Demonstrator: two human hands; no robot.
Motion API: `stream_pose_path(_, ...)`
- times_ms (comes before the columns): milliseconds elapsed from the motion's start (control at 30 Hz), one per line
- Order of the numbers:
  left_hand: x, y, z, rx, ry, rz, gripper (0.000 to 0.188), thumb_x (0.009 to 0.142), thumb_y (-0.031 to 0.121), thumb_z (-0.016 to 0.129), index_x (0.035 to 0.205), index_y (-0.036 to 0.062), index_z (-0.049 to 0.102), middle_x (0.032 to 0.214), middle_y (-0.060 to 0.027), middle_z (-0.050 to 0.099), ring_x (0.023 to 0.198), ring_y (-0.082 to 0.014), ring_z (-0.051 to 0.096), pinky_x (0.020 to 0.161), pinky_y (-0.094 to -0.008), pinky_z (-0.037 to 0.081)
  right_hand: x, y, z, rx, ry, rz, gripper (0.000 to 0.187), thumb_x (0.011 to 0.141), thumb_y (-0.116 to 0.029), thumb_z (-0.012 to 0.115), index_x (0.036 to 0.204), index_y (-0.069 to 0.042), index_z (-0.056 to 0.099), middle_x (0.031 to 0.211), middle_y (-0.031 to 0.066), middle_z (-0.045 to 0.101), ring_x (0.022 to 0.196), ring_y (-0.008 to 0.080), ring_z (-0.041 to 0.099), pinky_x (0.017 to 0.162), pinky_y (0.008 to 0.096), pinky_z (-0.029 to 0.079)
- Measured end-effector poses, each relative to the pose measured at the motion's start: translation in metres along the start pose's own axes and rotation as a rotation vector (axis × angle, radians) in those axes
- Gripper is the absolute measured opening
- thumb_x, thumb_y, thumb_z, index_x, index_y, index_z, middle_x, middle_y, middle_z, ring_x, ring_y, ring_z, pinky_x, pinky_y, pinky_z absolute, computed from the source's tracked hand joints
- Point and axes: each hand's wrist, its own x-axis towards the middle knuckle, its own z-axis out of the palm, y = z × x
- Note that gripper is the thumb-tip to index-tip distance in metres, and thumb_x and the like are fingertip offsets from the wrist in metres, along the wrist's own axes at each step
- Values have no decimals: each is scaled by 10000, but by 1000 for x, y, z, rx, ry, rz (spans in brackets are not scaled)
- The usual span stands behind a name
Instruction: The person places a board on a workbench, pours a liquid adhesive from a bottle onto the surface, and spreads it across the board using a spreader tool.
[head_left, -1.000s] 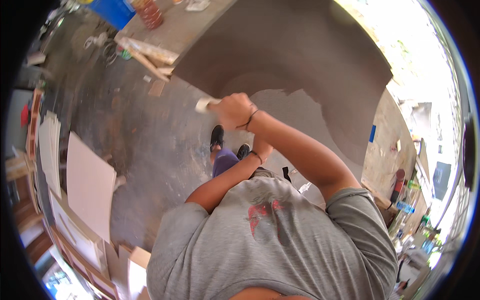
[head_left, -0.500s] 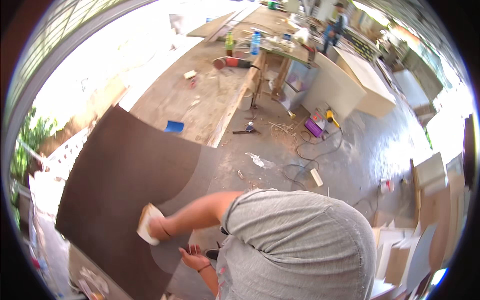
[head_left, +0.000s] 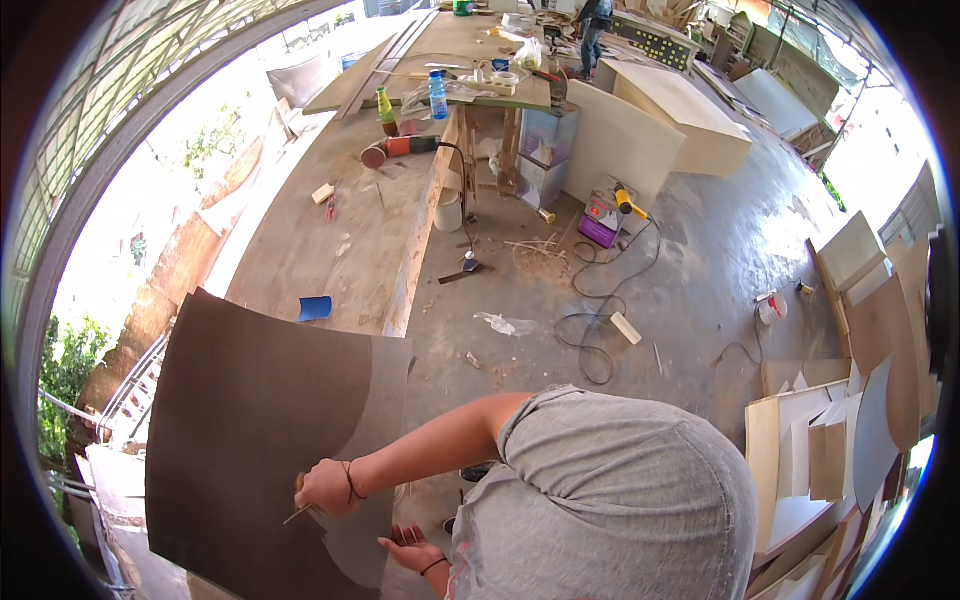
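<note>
My right hand [head_left: 325, 487] is closed around a flat scraper [head_left: 297, 516], now seen nearly edge-on as a thin line with a brownish end. It is over a dark brown sheet [head_left: 250, 400]; whether the blade touches the surface I cannot tell. A paler grey band with a curved border runs along the sheet's right side, under my right wrist. Lower down, my left hand [head_left: 412, 550] is by the sheet's right edge, palm up, with fingers loosely apart and nothing in it.
Beyond the sheet, a brown board surface [head_left: 290, 240] carries a blue curved piece [head_left: 314, 308], a red-and-black power tool [head_left: 400, 147] and bottles [head_left: 438, 95]. A yellow tool [head_left: 628, 203] and its cord lie at a purple box [head_left: 600, 229] on the floor. Wood offcuts [head_left: 830, 460] stand right. Someone stands far back.
My right hand has turned, so the scraper's broad pale face no longer shows. My left hand has moved slightly down and right in the picture. The whole view has shifted.
</note>
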Motion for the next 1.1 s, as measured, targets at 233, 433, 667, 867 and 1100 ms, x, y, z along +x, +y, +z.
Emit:
stream_pose_path(233,8,-2,8,12,-38,-16,452,845,465,566,1047,66,497,908,-16,553,750,-133,493,672,-302,446,-5,13,-11,67,83,34,355,661,-123,557,1006,-183,615,810,116,647,793,323,625,695,414,496)
stream_pose_path(433,-24,21,30,-116,72,98,251,839,338,594,813,94,539,717,-20,532,602,-135,534,572,-289,499,37,33,-37,-199,162,43,279,764,-188,492,1012,-191,618,799,153,642,714,323,629,631,432,511)
stream_pose_path(667,-9,-5,14,-199,97,36,287,849,308,611,852,36,520,819,-86,598,636,-141,590,565,-295,531,99,40,28,-439,-105,84,354,784,-118,454,1122,-141,558,914,186,635,904,357,595,791,436,467)
stream_pose_path(867,-17,-18,41,-268,71,36,284,849,294,614,847,22,531,813,-86,609,636,-133,594,572,-263,525,95,32,64,-522,-224,-52,391,736,-107,493,1123,-129,545,822,191,638,805,377,609,730,464,474)
stream_pose_path(1100,-12,-36,70,-282,-42,6,258,853,292,602,890,41,552,816,-64,620,639,-119,592,576,-251,517,51,-28,106,-513,-447,-339,397,711,-112,529,1106,-155,549,750,164,635,714,346,622,644,451,482)
